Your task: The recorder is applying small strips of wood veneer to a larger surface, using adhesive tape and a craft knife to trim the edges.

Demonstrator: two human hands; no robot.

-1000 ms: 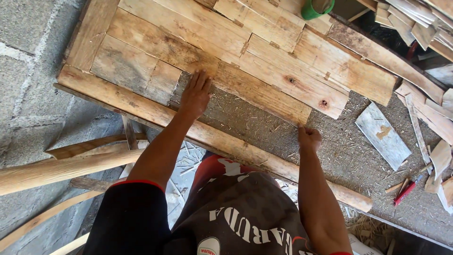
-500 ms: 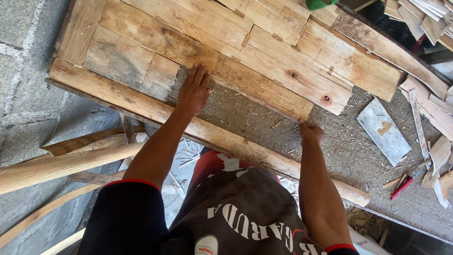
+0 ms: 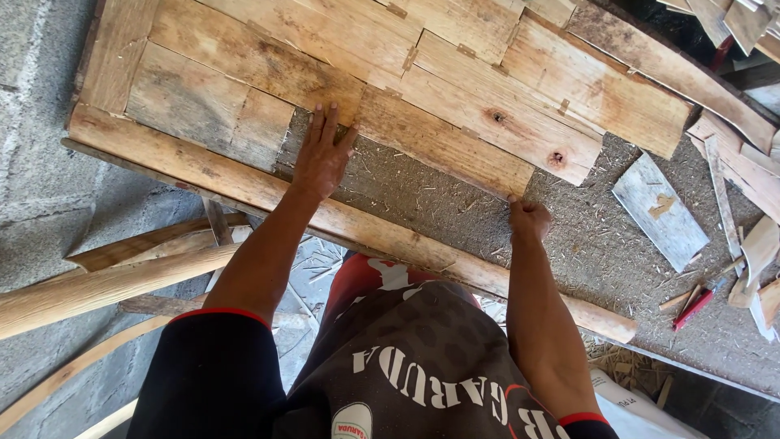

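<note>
My left hand [image 3: 321, 154] lies flat with fingers spread on the grey fibrous board [image 3: 455, 219], its fingertips against the lower edge of a wooden plank [image 3: 439, 138]. My right hand [image 3: 528, 218] is curled, its fingers pressing the lower right end of that same plank. Rows of short light planks [image 3: 325, 49] cover the upper part of the board. A long rounded wooden rail [image 3: 244, 183] runs along the board's near edge, under my left wrist.
A grey offcut piece [image 3: 658, 210] lies on the board at right. Beside it rest wood scraps [image 3: 756, 244] and a red-handled tool [image 3: 692, 307]. Long wooden poles [image 3: 106, 284] lie on the concrete floor at left.
The view has shifted slightly. Both hands stay on the plank edge, the left hand still flat, the right still curled at the plank's end.
</note>
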